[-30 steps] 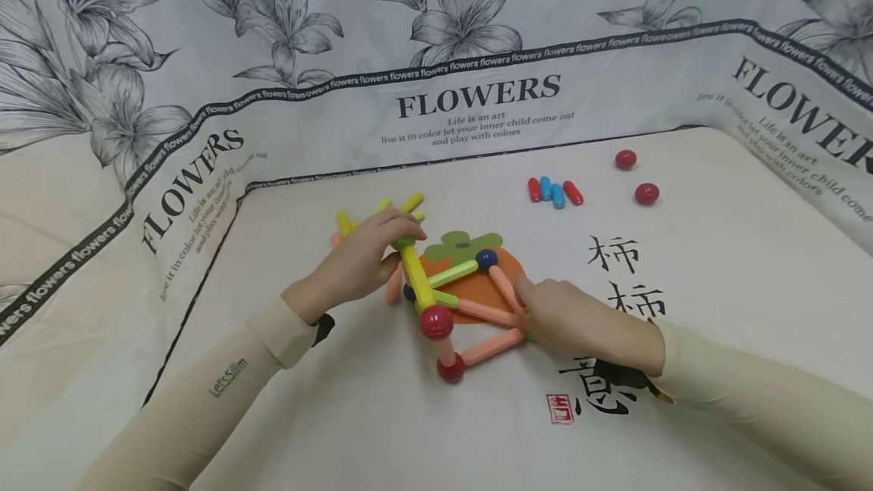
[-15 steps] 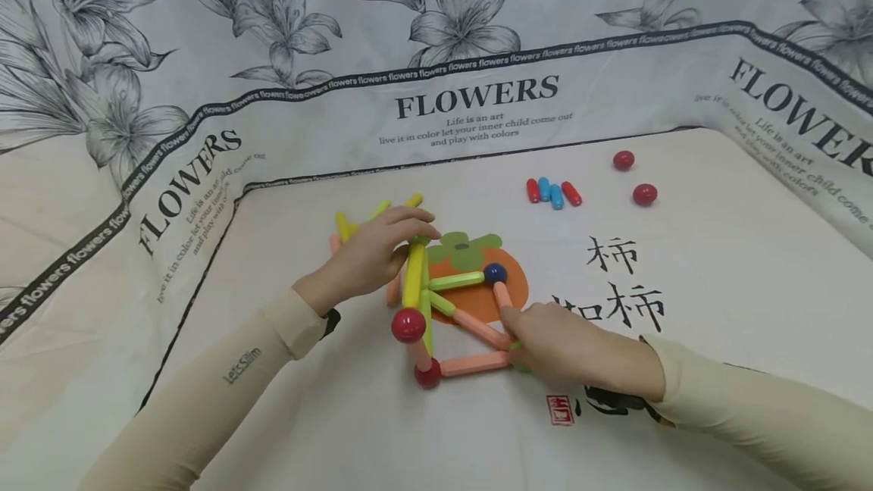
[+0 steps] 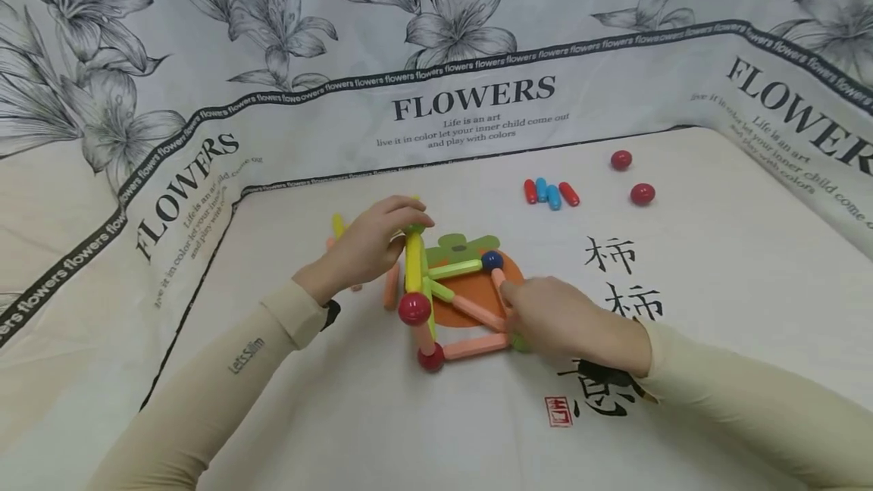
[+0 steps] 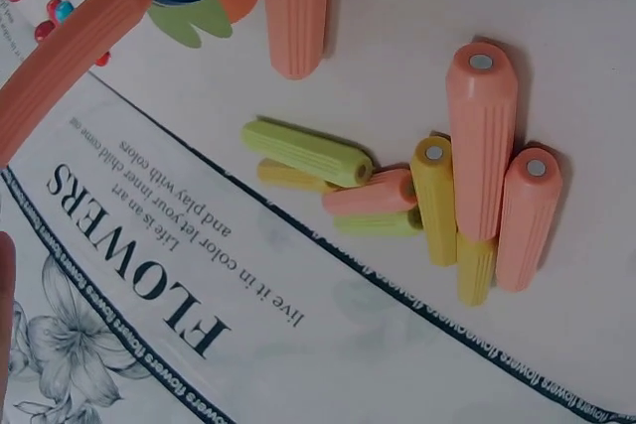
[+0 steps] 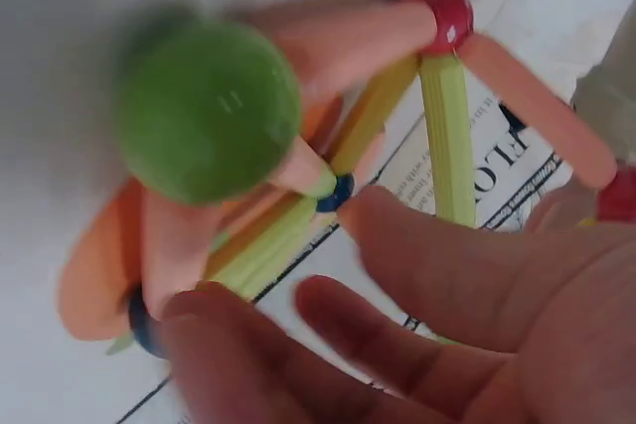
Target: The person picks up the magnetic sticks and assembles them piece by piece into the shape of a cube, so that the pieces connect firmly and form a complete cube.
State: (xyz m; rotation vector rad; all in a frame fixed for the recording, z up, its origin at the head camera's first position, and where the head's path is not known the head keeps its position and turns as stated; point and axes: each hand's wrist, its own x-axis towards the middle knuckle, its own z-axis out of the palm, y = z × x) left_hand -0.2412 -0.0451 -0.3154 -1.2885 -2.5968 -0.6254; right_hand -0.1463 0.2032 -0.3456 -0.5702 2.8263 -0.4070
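Note:
A frame of magnetic building rods and balls stands at mid-table in the head view. My left hand (image 3: 368,242) grips the green ball (image 3: 414,229) at its top. From there a yellow rod (image 3: 413,265) runs toward me to a red ball (image 3: 414,309), with a second red ball (image 3: 430,357) below. My right hand (image 3: 569,317) is at the frame's right side. In the right wrist view its fingers are spread apart, a fingertip right at the pink rod (image 5: 171,245) between a lower green ball (image 5: 209,111) and a dark blue ball (image 5: 147,323).
Loose pink rods (image 4: 484,136), yellow rods (image 4: 434,206) and green rods (image 4: 308,151) lie left of the frame. Short red rods (image 3: 569,194) and blue rods (image 3: 554,197) lie at the back, near two red balls (image 3: 643,194). An orange persimmon print (image 3: 457,313) is under the frame.
The frame has turned and slid left, then shifted slightly away from me. Both hands have moved with it; the left stays at the top ball, the right beside the pink rods.

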